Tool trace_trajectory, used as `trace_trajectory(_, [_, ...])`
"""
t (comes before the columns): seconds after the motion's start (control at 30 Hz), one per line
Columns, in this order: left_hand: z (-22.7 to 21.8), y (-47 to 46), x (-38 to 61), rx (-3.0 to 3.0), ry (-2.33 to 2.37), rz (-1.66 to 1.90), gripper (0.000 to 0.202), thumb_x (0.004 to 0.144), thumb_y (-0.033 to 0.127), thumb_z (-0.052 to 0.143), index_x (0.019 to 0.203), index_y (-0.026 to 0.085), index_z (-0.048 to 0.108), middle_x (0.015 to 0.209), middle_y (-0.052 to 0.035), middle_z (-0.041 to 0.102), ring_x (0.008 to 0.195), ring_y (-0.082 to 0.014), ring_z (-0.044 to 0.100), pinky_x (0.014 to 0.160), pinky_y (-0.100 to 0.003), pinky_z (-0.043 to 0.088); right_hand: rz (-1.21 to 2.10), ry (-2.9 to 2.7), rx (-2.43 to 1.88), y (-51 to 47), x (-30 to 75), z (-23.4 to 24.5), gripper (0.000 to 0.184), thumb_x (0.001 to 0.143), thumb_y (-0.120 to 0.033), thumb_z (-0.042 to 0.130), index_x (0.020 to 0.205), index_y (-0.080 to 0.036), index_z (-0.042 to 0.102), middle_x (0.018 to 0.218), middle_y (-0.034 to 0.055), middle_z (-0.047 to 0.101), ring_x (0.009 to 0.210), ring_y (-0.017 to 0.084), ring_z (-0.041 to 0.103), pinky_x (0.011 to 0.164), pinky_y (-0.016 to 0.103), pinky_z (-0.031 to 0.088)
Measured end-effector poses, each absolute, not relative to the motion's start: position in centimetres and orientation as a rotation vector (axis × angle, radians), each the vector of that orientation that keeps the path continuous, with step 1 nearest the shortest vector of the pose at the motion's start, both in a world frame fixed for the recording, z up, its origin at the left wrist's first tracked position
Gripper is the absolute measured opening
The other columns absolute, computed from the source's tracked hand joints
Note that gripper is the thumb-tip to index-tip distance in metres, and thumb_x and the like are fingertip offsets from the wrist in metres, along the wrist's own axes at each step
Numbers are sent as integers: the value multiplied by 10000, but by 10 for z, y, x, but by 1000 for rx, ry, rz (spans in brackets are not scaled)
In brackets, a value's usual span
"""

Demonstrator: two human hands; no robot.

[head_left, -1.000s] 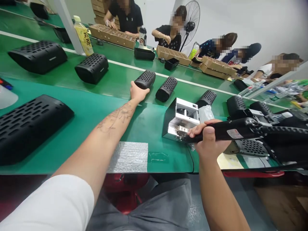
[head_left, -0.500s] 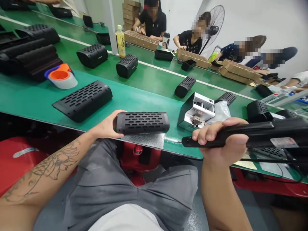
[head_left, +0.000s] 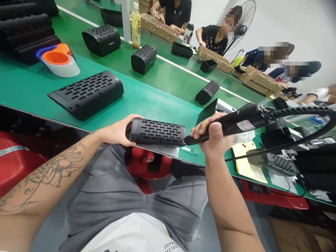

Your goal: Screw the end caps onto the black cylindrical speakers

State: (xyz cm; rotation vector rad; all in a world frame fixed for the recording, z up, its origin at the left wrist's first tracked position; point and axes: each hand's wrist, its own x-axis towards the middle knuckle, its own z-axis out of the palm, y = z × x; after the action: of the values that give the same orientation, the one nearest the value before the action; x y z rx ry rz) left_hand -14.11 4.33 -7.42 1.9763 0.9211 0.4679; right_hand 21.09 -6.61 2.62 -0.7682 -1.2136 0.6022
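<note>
My left hand (head_left: 121, 131) is closed round the left end of a black speaker housing (head_left: 159, 131) with rows of slots. The housing lies sideways at the table's near edge, over a silvery sheet (head_left: 164, 150). In my right hand (head_left: 214, 136) is a black electric screwdriver (head_left: 233, 122), held nearly level, with a cable running off its back end. Its tip meets, or almost meets, the housing's lower right corner; I cannot tell which. A second, larger slotted speaker housing (head_left: 89, 92) rests on the table to the left.
An orange, blue and white tape roll (head_left: 59, 61) sits at the left. A white-and-black box-shaped device (head_left: 216, 108) stands behind my right hand. More speaker housings (head_left: 144, 58) dot the green bench. Yellow paper (head_left: 245, 159) lies at right. Several people work across the bench.
My right hand has brought the screwdriver leftward and down to the housing's right end, turning its back end upward. The housing has tilted slightly in my left hand. The camera view has shifted.
</note>
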Motion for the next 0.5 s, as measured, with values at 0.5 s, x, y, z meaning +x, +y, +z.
trace_trajectory(0.5, [-74, 42, -140, 2003, 968, 477, 1218, 672, 605, 1058, 1763, 272, 632, 1520, -103, 831, 1308, -404, 844, 1187, -469, 715, 763, -1375, -778, -62, 212, 24, 552, 930, -622, 1110, 939, -298, 664, 592, -118, 634, 409, 115, 554, 479, 290, 609])
